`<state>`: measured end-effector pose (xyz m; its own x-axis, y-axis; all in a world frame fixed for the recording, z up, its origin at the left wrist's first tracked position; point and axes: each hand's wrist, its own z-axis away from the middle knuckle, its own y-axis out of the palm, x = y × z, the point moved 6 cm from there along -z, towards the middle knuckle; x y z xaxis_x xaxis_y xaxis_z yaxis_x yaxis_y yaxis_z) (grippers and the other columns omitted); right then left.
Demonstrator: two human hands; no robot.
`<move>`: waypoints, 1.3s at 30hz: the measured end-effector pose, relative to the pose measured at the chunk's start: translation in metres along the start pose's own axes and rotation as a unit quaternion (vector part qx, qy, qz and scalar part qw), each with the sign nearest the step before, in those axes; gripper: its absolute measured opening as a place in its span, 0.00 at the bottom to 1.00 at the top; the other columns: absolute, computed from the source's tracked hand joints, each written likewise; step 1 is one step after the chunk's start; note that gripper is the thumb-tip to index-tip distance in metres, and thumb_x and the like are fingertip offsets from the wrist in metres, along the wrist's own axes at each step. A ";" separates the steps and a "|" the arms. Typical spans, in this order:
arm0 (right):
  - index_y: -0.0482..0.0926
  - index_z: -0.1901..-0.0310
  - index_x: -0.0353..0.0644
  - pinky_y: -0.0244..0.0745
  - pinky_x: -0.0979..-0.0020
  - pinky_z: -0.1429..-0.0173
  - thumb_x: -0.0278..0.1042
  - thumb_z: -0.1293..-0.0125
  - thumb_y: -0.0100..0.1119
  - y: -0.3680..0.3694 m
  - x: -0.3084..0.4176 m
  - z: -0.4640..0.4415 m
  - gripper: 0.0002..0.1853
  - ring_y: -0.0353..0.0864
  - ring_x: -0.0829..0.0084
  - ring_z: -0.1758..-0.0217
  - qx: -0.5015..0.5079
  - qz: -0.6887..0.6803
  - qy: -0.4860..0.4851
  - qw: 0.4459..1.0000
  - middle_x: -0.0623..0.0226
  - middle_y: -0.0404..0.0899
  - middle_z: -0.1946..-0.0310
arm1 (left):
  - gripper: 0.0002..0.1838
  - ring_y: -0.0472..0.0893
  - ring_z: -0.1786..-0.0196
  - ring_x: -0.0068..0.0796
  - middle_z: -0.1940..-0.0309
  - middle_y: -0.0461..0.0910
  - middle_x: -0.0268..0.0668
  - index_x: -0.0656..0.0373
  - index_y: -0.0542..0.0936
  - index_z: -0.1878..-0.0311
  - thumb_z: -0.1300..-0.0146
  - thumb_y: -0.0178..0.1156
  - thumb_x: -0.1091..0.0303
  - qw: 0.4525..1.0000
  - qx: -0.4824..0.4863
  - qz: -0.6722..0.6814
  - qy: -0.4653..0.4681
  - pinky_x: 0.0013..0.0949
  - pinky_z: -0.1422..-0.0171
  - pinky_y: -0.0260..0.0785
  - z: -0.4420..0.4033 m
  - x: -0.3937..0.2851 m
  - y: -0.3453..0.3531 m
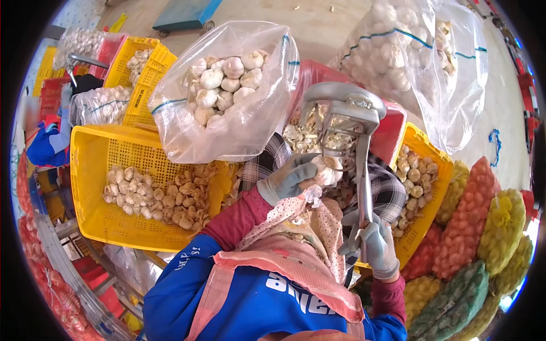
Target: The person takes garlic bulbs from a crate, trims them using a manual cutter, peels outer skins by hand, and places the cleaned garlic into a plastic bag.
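My left hand [293, 179], in a grey glove, is closed around a white garlic bulb [325, 171] over my lap. Right by the bulb are the curved metal prongs of a large grey metal lever tool [364, 165]; I cannot tell whether they touch it. My right hand [376, 248], also gloved, is wrapped around the lower end of the tool's long handle. Beneath the tool's head, a red crate [392, 132] contains garlic stems and trimmings [301, 136].
Left stands a yellow crate [91, 219] with garlic bulbs; another yellow crate [418, 238] is at right. Clear bags of garlic [227, 136] [387, 51] stand ahead. Net sacks [463, 221] are stacked at lower right. Another person [51, 139] sits far left.
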<state>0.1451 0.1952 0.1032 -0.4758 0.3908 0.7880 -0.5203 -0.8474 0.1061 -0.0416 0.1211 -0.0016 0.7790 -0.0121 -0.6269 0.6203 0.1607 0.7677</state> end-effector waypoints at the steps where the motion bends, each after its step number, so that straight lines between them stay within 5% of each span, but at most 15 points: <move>1: 0.76 0.48 0.27 0.73 0.80 0.70 0.57 0.30 0.53 0.001 0.001 0.000 0.32 0.81 0.78 0.78 0.001 0.002 0.000 1.000 0.63 0.83 0.79 | 0.38 0.79 0.57 0.19 0.52 0.82 0.37 0.69 0.75 0.38 0.35 0.63 0.40 1.000 -0.002 -0.007 -0.006 0.26 0.46 0.73 -0.001 0.000 0.000; 8: 0.75 0.49 0.26 0.76 0.79 0.71 0.46 0.27 0.53 -0.001 -0.013 -0.011 0.24 0.84 0.76 0.76 -0.021 -0.014 -0.047 0.999 0.66 0.80 0.75 | 0.33 0.74 0.73 0.13 0.66 0.79 0.28 0.65 0.78 0.40 0.34 0.64 0.44 0.998 0.006 0.051 -0.027 0.20 0.71 0.66 -0.007 0.002 0.001; 15: 0.75 0.49 0.25 0.75 0.79 0.73 0.45 0.27 0.52 -0.007 -0.052 -0.060 0.23 0.83 0.77 0.76 -0.017 0.021 -0.173 0.985 0.66 0.81 0.70 | 0.27 0.78 0.72 0.18 0.64 0.79 0.30 0.62 0.77 0.46 0.34 0.66 0.47 0.993 -0.024 0.110 -0.035 0.25 0.69 0.71 -0.014 0.023 -0.033; 17: 0.75 0.47 0.29 0.75 0.72 0.71 0.38 0.32 0.54 -0.019 -0.068 -0.081 0.20 0.83 0.71 0.76 -0.069 0.068 -0.221 0.970 0.64 0.81 0.74 | 0.25 0.79 0.67 0.21 0.64 0.79 0.32 0.62 0.77 0.46 0.31 0.62 0.48 0.997 0.012 0.057 0.053 0.27 0.62 0.73 -0.021 0.046 -0.053; 18: 0.75 0.45 0.31 0.76 0.68 0.69 0.36 0.34 0.55 -0.027 -0.072 -0.097 0.20 0.83 0.67 0.75 -0.107 0.146 -0.293 0.939 0.62 0.82 0.75 | 0.26 0.79 0.63 0.23 0.63 0.79 0.33 0.63 0.77 0.43 0.29 0.59 0.47 0.971 0.048 -0.135 0.194 0.28 0.57 0.72 -0.017 0.002 -0.014; 22: 0.72 0.36 0.35 0.79 0.58 0.50 0.31 0.36 0.55 -0.009 -0.032 -0.077 0.26 0.84 0.48 0.52 -0.320 0.392 -0.387 0.771 0.46 0.82 0.50 | 0.30 0.79 0.61 0.23 0.58 0.81 0.35 0.65 0.75 0.38 0.30 0.60 0.48 0.999 -0.023 0.032 0.019 0.26 0.55 0.73 0.007 0.018 -0.015; 24: 0.72 0.35 0.33 0.79 0.58 0.43 0.30 0.35 0.55 -0.007 -0.033 -0.038 0.26 0.84 0.50 0.47 -0.314 0.334 -0.445 0.770 0.46 0.80 0.46 | 0.25 0.79 0.61 0.21 0.60 0.81 0.34 0.63 0.78 0.42 0.31 0.64 0.52 0.991 -0.113 0.066 -0.018 0.23 0.58 0.72 0.025 0.021 -0.007; 26: 0.75 0.38 0.32 0.78 0.61 0.41 0.28 0.38 0.57 0.004 -0.044 -0.023 0.25 0.83 0.54 0.44 -0.254 0.193 -0.344 0.883 0.45 0.80 0.44 | 0.23 0.78 0.64 0.18 0.61 0.82 0.32 0.62 0.80 0.45 0.32 0.65 0.53 0.994 -0.064 0.027 -0.085 0.21 0.60 0.71 0.037 0.027 -0.007; 29: 0.73 0.36 0.33 0.77 0.67 0.41 0.27 0.40 0.64 0.033 -0.055 -0.032 0.28 0.83 0.61 0.46 -0.207 0.153 -0.375 0.891 0.52 0.81 0.47 | 0.13 0.74 0.72 0.14 0.67 0.82 0.27 0.63 0.84 0.52 0.30 0.63 0.62 0.981 -0.170 -0.028 -0.089 0.20 0.67 0.68 0.031 0.067 0.003; 30: 0.70 0.35 0.34 0.77 0.70 0.44 0.26 0.37 0.62 0.030 -0.070 -0.038 0.28 0.83 0.67 0.49 -0.226 0.142 -0.367 0.891 0.56 0.82 0.50 | 0.12 0.83 0.62 0.20 0.58 0.84 0.32 0.63 0.82 0.48 0.32 0.61 0.71 0.982 -0.154 -0.018 -0.111 0.24 0.64 0.76 0.035 0.091 -0.021; 32: 0.69 0.36 0.35 0.77 0.75 0.49 0.28 0.34 0.59 0.028 -0.086 -0.049 0.24 0.82 0.73 0.55 -0.181 -0.151 -0.237 0.942 0.62 0.82 0.55 | 0.09 0.79 0.72 0.17 0.69 0.82 0.28 0.65 0.84 0.54 0.32 0.63 0.70 0.969 -0.205 -0.031 -0.131 0.24 0.70 0.70 0.041 0.083 -0.007; 34: 0.73 0.44 0.36 0.76 0.78 0.62 0.35 0.28 0.56 0.032 -0.093 -0.050 0.16 0.81 0.77 0.63 -0.156 -0.297 -0.134 0.933 0.65 0.81 0.59 | 0.09 0.83 0.66 0.21 0.69 0.83 0.34 0.67 0.84 0.53 0.33 0.62 0.72 0.939 -0.184 -0.285 -0.059 0.27 0.66 0.75 0.046 0.054 -0.003; 36: 0.76 0.50 0.41 0.75 0.76 0.69 0.59 0.26 0.49 0.031 -0.120 -0.058 0.26 0.80 0.76 0.72 -0.164 -0.341 -0.079 0.922 0.65 0.82 0.67 | 0.21 0.84 0.51 0.29 0.54 0.83 0.38 0.64 0.77 0.38 0.36 0.60 0.79 0.775 -0.104 -0.611 0.123 0.29 0.45 0.76 0.042 0.018 0.006; 38: 0.78 0.56 0.44 0.72 0.76 0.75 0.77 0.30 0.36 0.034 -0.128 -0.057 0.38 0.76 0.75 0.80 -0.223 -0.287 -0.002 0.932 0.65 0.82 0.73 | 0.29 0.82 0.46 0.31 0.49 0.81 0.38 0.61 0.70 0.30 0.35 0.59 0.81 0.752 -0.091 -0.636 0.149 0.29 0.44 0.74 0.043 0.008 0.019; 39: 0.77 0.58 0.45 0.71 0.77 0.78 0.77 0.31 0.37 0.038 -0.133 -0.061 0.38 0.76 0.75 0.82 -0.187 -0.319 -0.010 0.929 0.67 0.81 0.75 | 0.33 0.82 0.52 0.27 0.48 0.79 0.36 0.59 0.62 0.25 0.32 0.57 0.79 0.877 -0.056 -0.468 0.095 0.27 0.49 0.75 0.040 0.036 0.001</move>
<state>0.1453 0.1330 -0.0341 0.0258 0.7608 0.6485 -0.9034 -0.2600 0.3410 -0.0089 0.0814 -0.0183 -0.1022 -0.0273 -0.9944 0.9589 0.2635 -0.1058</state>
